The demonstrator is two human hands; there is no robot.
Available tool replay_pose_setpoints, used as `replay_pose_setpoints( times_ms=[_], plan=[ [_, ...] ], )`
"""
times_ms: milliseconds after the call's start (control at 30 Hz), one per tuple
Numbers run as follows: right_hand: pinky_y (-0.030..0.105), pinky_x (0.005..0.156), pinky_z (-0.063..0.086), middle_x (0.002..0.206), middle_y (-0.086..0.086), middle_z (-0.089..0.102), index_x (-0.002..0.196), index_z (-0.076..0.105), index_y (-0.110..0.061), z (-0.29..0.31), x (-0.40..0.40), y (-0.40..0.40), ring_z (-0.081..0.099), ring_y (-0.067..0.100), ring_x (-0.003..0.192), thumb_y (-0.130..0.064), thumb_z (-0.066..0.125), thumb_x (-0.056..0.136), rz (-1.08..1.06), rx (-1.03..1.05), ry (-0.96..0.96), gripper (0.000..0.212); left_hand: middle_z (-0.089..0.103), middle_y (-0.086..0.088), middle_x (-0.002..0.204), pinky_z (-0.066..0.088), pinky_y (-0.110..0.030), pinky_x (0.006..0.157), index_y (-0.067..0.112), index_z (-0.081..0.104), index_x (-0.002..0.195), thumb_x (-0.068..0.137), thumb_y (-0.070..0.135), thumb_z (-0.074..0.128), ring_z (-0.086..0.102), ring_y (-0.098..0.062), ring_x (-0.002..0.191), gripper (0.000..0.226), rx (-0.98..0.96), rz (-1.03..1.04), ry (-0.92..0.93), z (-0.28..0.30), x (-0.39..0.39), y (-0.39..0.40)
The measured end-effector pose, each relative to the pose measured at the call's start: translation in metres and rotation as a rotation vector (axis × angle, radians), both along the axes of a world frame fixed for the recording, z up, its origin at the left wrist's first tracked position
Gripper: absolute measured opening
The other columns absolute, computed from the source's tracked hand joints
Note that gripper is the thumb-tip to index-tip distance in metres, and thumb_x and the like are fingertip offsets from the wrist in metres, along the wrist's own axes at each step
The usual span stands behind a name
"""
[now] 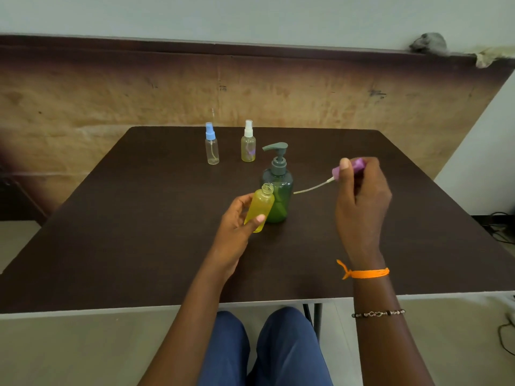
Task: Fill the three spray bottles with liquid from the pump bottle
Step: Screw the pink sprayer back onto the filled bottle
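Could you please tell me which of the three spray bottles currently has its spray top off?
The yellow bottle in the left hand: its neck is open, while the blue-capped bottle and white-capped bottle standing at the back keep their tops.

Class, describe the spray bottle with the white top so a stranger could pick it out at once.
Start at the dark table and look to its far edge, where two small spray bottles stand. The white-topped bottle is the right one, yellowish; its neighbour, the blue-topped bottle, looks clear.

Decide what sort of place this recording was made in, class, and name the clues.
Probably a plain indoor workroom, not a kitchen or lab: a bare dark table, a worn plywood board leaning along a pale wall, and loose cables on the floor.
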State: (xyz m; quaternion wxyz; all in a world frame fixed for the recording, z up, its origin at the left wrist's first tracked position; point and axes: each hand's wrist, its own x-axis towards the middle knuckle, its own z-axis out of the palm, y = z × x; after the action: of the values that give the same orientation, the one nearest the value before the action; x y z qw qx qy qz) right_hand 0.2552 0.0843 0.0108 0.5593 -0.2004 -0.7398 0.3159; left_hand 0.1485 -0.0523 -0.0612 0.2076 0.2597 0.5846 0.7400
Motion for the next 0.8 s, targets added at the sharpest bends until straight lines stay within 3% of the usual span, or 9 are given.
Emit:
replay_pose_setpoints(
  times_ms=[100,300,500,633,733,800],
  plan=[
    [0.006,0.068,0.035,0.082,-0.002,0.062,0.088,0.053,-0.008,0.013,-0.004,-0.008,0.053,-0.005,0.076,-0.02,0.049,0.099,0.042,0.062,0.048,0.018,0.062,0.003,0.116,0.048,-0.015,0.078,0.019,0.052,0.118,0.088,-0.003,0.056,0.059,-0.003,0.102,0.037,-0.009,-0.001,0.012,0.0,0.0,-0.001],
    [0.031,0.066,0.047,0.084,0.012,0.059,0.086,0.047,-0.013,0.018,-0.021,-0.014,0.061,0.024,0.078,-0.019,0.049,0.099,0.222,0.158,-0.011,0.014,0.064,0.007,0.112,0.049,-0.015,0.077,0.021,0.055,0.113,0.087,-0.005,0.056,0.06,0.002,0.098,0.037,-0.012,-0.004,0.033,0.002,0.001,-0.003],
    [0.016,0.062,0.037,0.078,0.001,0.057,0.09,0.057,-0.004,0.01,-0.031,-0.01,0.048,0.011,0.066,-0.022,0.059,0.093,0.345,0.216,-0.302,0.018,0.063,0.007,0.112,0.048,-0.015,0.078,0.024,0.055,0.113,0.088,-0.003,0.056,0.06,0.001,0.101,0.037,-0.01,-0.024,0.063,0.004,0.002,-0.005],
    [0.01,0.067,0.04,0.085,-0.004,0.062,0.1,0.063,-0.004,0.016,-0.031,-0.003,0.056,0.007,0.073,-0.007,0.067,0.086,0.511,0.132,-0.554,0.014,0.063,0.005,0.115,0.048,-0.017,0.081,0.021,0.054,0.119,0.09,0.001,0.055,0.059,0.0,0.103,0.035,-0.016,-0.045,0.078,0.006,0.002,-0.006],
    [0.012,0.073,0.044,0.092,0.004,0.066,0.096,0.068,-0.006,0.029,-0.032,0.003,0.059,0.011,0.082,0.003,0.07,0.079,0.59,0.138,-0.657,0.02,0.062,0.005,0.116,0.047,-0.016,0.084,0.021,0.053,0.12,0.09,0.002,0.054,0.059,0.002,0.103,0.035,-0.018,-0.055,0.078,0.007,0.002,-0.007],
    [0.015,0.076,0.046,0.09,-0.001,0.062,0.096,0.07,-0.007,0.038,-0.033,0.004,0.059,0.011,0.083,0.01,0.07,0.075,0.623,0.176,-0.721,0.027,0.063,0.005,0.117,0.047,-0.017,0.085,0.022,0.054,0.12,0.09,0.003,0.054,0.059,0.0,0.105,0.035,-0.026,-0.072,0.08,0.007,0.002,-0.008]
  ],
)
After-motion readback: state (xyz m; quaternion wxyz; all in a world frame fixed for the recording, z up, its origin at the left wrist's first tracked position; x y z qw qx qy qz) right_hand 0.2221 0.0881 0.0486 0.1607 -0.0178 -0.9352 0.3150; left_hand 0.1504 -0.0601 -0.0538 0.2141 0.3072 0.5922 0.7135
